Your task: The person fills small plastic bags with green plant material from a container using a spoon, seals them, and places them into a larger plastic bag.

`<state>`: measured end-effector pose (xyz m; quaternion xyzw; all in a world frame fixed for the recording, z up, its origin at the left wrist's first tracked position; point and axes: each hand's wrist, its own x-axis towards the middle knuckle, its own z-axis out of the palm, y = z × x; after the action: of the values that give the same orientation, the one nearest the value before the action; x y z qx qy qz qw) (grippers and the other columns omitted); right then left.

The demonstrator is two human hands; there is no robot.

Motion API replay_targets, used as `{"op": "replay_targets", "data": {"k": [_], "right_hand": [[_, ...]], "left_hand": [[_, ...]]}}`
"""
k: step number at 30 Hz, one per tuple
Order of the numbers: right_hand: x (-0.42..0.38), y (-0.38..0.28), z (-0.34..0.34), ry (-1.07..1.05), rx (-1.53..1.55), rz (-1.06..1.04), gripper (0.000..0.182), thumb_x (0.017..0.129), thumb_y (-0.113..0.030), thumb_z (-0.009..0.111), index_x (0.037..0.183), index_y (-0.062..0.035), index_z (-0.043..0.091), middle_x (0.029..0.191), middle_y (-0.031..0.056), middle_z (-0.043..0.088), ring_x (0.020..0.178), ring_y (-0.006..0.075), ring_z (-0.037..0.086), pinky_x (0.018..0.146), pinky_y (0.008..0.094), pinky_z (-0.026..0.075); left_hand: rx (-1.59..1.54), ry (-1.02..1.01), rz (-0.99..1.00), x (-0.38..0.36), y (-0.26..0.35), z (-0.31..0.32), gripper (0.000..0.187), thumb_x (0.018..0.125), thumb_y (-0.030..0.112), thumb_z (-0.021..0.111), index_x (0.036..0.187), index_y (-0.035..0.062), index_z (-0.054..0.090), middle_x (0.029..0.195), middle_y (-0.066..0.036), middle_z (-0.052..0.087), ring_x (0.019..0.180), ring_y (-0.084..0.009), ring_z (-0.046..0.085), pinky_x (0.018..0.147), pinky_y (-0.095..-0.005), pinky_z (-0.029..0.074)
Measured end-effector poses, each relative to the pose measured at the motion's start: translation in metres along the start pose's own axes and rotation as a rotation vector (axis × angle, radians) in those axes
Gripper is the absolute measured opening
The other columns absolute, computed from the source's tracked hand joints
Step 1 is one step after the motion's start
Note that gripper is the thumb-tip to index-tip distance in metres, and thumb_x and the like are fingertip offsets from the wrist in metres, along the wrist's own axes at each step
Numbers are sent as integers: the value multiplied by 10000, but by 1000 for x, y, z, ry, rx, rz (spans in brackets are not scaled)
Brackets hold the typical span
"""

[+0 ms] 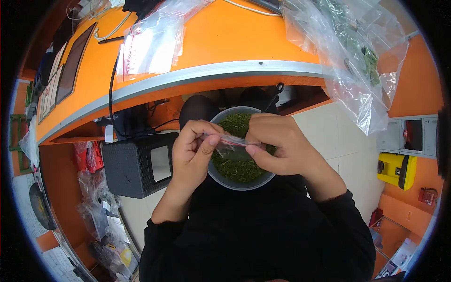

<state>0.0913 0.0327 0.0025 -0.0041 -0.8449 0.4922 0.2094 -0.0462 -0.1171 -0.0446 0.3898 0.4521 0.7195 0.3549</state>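
A small clear zip bag (230, 143) with a red line along its top edge is stretched between my two hands. My left hand (197, 148) pinches one end between thumb and fingers. The other end is gripped by my right hand (277, 143), thumb pressed against the curled fingers. Directly beneath the bag, a grey round bowl (242, 187) of green moss-like material (239, 171) rests at my lap, partly hidden by both hands.
An orange table (225, 37) with a metal edge lies ahead. Flat zip bags (152, 49) are stacked on it; a large clear plastic bag (350, 70) overhangs its right edge. A black woven stool (129, 167) stands left, and a yellow case (397, 170) is far right.
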Motion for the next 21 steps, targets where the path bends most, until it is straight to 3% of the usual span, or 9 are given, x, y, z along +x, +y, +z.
{"op": "replay_targets", "data": {"k": [5, 8, 10, 13, 17, 21], "right_hand": [[-1, -1, 0, 45, 78, -33, 111, 749, -74, 609, 709, -7, 530, 609, 106, 452, 559, 279, 487, 513, 367, 381], [0, -3, -2, 12, 40, -19, 119, 755, -77, 606, 707, -10, 521, 611, 107, 462, 565, 283, 500, 522, 373, 389], [1, -3, 5, -82, 51, 34, 136, 759, -83, 604, 704, -13, 502, 615, 110, 469, 577, 292, 506, 539, 379, 398], [-1, -1, 6, -78, 29, -39, 153, 763, -95, 604, 709, -17, 485, 627, 110, 474, 597, 299, 511, 559, 386, 401], [-3, 1, 7, -105, 77, -16, 151, 758, -91, 608, 713, -18, 485, 640, 114, 474, 612, 304, 510, 572, 394, 401], [-6, 3, 0, -51, 99, -113, 141, 717, -37, 595, 669, -12, 465, 572, 95, 397, 552, 286, 443, 514, 376, 356]], "left_hand": [[45, 10, -34, -1, 9, 4, 121, 915, 96, 579, 974, -8, 561, 929, -123, 626, 868, -160, 624, 753, -261, 491], [230, -71, 28, -1, 10, -1, 75, 886, 61, 601, 913, -10, 600, 887, -122, 642, 837, -175, 635, 737, -276, 497], [431, -131, 189, 4, 14, 3, 43, 847, 37, 622, 836, -4, 610, 814, -121, 642, 778, -202, 643, 707, -295, 500], [409, -144, 56, 3, 18, 6, 51, 807, 32, 639, 834, 1, 610, 798, -125, 646, 728, -229, 640, 681, -307, 498], [503, -292, 178, 7, 20, 5, 54, 781, 24, 640, 823, 8, 610, 783, -125, 647, 708, -226, 636, 664, -305, 493], [400, -220, 219, 6, 15, 1, 59, 782, 14, 615, 836, -10, 610, 784, -137, 643, 713, -225, 634, 668, -310, 498]]}}
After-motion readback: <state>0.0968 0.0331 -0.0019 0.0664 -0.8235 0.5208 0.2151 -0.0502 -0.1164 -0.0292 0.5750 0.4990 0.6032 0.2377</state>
